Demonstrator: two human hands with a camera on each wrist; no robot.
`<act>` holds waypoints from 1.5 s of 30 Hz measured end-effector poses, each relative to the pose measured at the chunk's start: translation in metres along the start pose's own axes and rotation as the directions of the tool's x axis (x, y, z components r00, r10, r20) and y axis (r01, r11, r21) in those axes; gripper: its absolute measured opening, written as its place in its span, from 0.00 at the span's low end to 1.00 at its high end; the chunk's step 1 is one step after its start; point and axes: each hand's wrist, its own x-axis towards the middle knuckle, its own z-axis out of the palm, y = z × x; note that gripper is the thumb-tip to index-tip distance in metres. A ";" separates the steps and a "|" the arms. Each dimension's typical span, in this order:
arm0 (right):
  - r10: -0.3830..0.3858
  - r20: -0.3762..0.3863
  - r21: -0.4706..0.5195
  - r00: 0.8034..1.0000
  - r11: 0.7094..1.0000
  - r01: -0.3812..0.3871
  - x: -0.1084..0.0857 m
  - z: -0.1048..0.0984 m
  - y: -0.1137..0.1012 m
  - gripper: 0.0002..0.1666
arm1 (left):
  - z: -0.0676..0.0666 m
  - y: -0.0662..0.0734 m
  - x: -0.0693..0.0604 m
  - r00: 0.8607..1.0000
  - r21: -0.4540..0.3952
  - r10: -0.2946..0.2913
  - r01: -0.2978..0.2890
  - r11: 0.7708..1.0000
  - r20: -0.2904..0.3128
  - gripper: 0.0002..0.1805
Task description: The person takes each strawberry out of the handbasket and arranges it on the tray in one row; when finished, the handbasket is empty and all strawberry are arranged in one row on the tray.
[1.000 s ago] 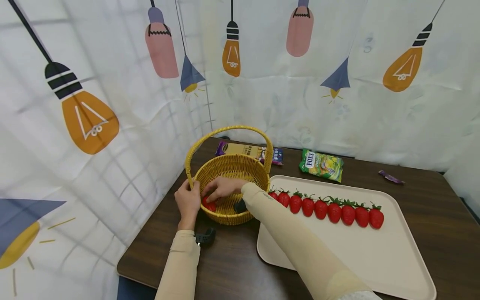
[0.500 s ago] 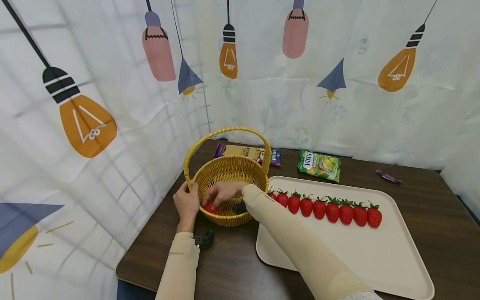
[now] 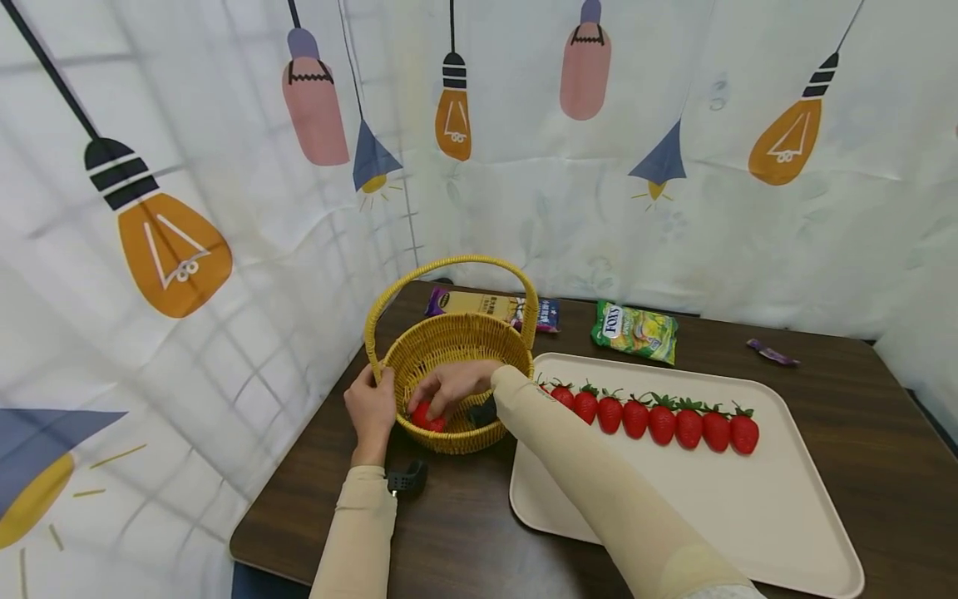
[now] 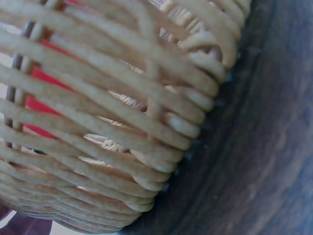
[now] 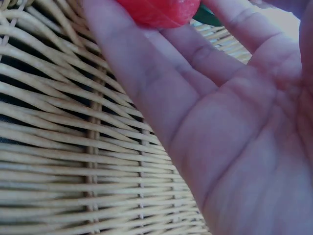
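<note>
In the head view, a yellow wicker basket [image 3: 464,333] with a tall hoop handle stands on the dark table. My left hand [image 3: 372,412] grips its left rim, at the foot of the handle. Inside the basket my right hand [image 3: 458,387] reaches down and pinches a red strawberry [image 3: 428,418] low near the left wall. The right wrist view has that strawberry [image 5: 164,11] at the fingers, with a green leaf beside it; the thumb is mostly out of frame. Through the weave [image 4: 112,98], the left wrist view shows patches of red.
Right of the basket lies a beige tray [image 3: 674,507] with a row of several strawberries [image 3: 662,425]. Behind are a tan and purple packet [image 3: 479,304], a green candy bag [image 3: 634,332] and a small purple wrapper [image 3: 772,353]. A printed curtain [image 3: 524,200] hangs behind the table.
The right hand has shifted slightly right inside the basket, and the strawberry with it; more of the red shows now. The left hand keeps its grip on the rim.
</note>
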 end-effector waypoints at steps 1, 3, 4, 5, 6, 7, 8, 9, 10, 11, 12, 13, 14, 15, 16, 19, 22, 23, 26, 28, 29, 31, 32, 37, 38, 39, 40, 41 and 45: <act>-0.002 -0.013 -0.001 1.000 1.000 0.002 -0.002 -0.001 -0.001 0.23 | 0.000 0.000 0.000 1.000 0.002 0.000 0.000 1.000 0.001 0.12; -0.008 -0.050 -0.015 0.999 1.000 0.007 -0.007 -0.003 -0.003 0.24 | 0.000 0.000 0.000 1.000 0.004 0.003 -0.003 1.000 0.003 0.13; -0.015 -0.068 -0.021 0.998 1.000 0.014 -0.010 -0.003 -0.004 0.23 | 0.000 0.001 0.001 1.000 0.001 0.006 -0.006 1.000 0.000 0.12; -0.021 -0.084 -0.023 0.996 1.000 0.019 -0.013 -0.004 -0.006 0.23 | -0.001 0.001 0.001 1.000 -0.004 0.008 -0.008 1.000 -0.003 0.12; -0.028 -0.099 -0.023 0.995 0.999 0.026 -0.016 -0.005 -0.009 0.23 | -0.001 0.002 0.002 1.000 -0.005 0.007 -0.007 1.000 -0.002 0.12; -0.035 -0.114 -0.026 0.993 0.999 0.033 -0.019 -0.005 -0.011 0.23 | -0.001 0.002 0.003 1.000 -0.006 0.003 -0.003 1.000 -0.001 0.12; -0.044 -0.126 -0.027 0.991 0.999 0.041 -0.022 -0.005 -0.013 0.23 | 0.000 0.002 0.003 1.000 -0.007 0.003 -0.003 1.000 0.000 0.12; -0.054 -0.137 -0.031 0.989 0.998 0.050 -0.025 -0.005 -0.015 0.23 | 0.000 0.002 0.004 1.000 -0.008 -0.003 0.003 1.000 0.001 0.12; -0.066 -0.147 -0.031 0.987 0.998 0.062 -0.029 -0.005 -0.017 0.22 | 0.000 0.001 0.004 1.000 -0.010 -0.007 0.007 1.000 0.001 0.11; -0.075 -0.157 -0.029 0.985 0.997 0.071 -0.032 -0.004 -0.018 0.22 | 0.000 0.001 0.004 1.000 -0.006 -0.013 0.013 1.000 0.005 0.11; -0.082 -0.168 -0.030 0.982 0.996 0.078 -0.035 -0.003 -0.018 0.22 | 0.000 0.000 0.004 1.000 -0.002 -0.020 0.020 1.000 0.008 0.11; -0.088 -0.182 -0.034 0.979 0.996 0.084 -0.039 -0.002 -0.017 0.21 | 0.000 0.000 0.003 1.000 0.000 -0.027 0.027 1.000 0.013 0.11; -0.092 -0.200 -0.038 0.976 0.996 0.086 -0.042 -0.001 -0.017 0.21 | 0.001 -0.001 0.002 0.999 0.002 -0.035 0.035 0.999 0.020 0.11; -0.099 -0.219 -0.045 0.971 0.995 0.091 -0.046 0.001 -0.015 0.20 | 0.001 -0.001 0.001 0.999 0.005 -0.042 0.042 0.999 0.026 0.11; -0.105 -0.241 -0.049 0.965 0.994 0.096 -0.050 0.001 -0.013 0.20 | 0.001 -0.001 0.001 0.999 0.004 -0.046 0.046 0.999 0.029 0.11; -0.114 -0.314 -0.066 0.943 0.993 0.099 -0.061 0.004 -0.005 0.19 | 0.002 -0.001 0.001 0.998 -0.006 -0.052 0.052 0.999 0.041 0.12; -0.118 -0.381 -0.054 0.917 0.993 0.105 -0.073 0.006 0.004 0.18 | 0.003 -0.001 0.001 0.998 -0.020 -0.042 0.043 0.999 0.051 0.13; -0.117 -0.399 -0.052 0.909 0.993 0.105 -0.077 0.006 0.007 0.18 | 0.003 -0.001 0.001 0.998 -0.023 -0.039 0.040 0.999 0.052 0.13; -0.114 -0.438 -0.031 0.892 0.993 0.111 -0.089 0.008 0.013 0.19 | 0.002 -0.001 0.002 0.998 -0.020 -0.039 0.041 0.999 0.049 0.13; -0.110 -0.455 -0.014 0.884 0.993 0.116 -0.097 0.009 0.016 0.19 | 0.002 -0.001 0.001 0.998 -0.013 -0.042 0.042 0.999 0.036 0.12; -0.107 -0.463 -0.004 0.880 0.993 0.119 -0.101 0.009 0.018 0.19 | 0.001 -0.001 0.001 0.999 -0.008 -0.044 0.044 0.999 0.031 0.12; -0.105 -0.485 0.012 0.868 0.992 0.127 -0.110 0.010 0.019 0.20 | 0.001 -0.002 0.002 0.999 -0.003 -0.044 0.044 0.999 0.024 0.13; -0.104 -0.500 0.015 0.860 0.992 0.128 -0.114 0.011 0.021 0.19 | 0.000 -0.002 0.001 0.999 -0.002 -0.045 0.045 0.999 0.025 0.13; -0.096 -0.581 0.028 0.808 0.990 0.138 -0.139 0.014 0.027 0.19 | 0.000 -0.002 0.001 0.998 -0.011 -0.046 0.046 0.999 0.041 0.14; -0.093 -0.594 0.036 0.799 0.989 0.142 -0.144 0.015 0.028 0.19 | 0.000 -0.002 0.001 0.998 -0.013 -0.045 0.045 0.999 0.041 0.13; -0.089 -0.607 0.049 0.790 0.988 0.149 -0.150 0.017 0.030 0.19 | 0.000 -0.002 0.001 0.998 -0.016 -0.041 0.041 0.999 0.038 0.13; -0.086 -0.621 0.054 0.779 0.987 0.152 -0.155 0.018 0.031 0.20 | 0.000 -0.002 0.001 0.999 -0.018 -0.039 0.040 0.999 0.035 0.12; -0.081 -0.635 0.056 0.768 0.987 0.150 -0.161 0.019 0.032 0.20 | 0.000 -0.002 0.001 0.999 -0.018 -0.037 0.038 0.999 0.032 0.12; -0.060 -0.683 0.068 0.728 0.987 0.146 -0.184 0.023 0.041 0.21 | 0.000 -0.001 0.001 0.999 -0.019 -0.037 0.038 0.999 0.034 0.12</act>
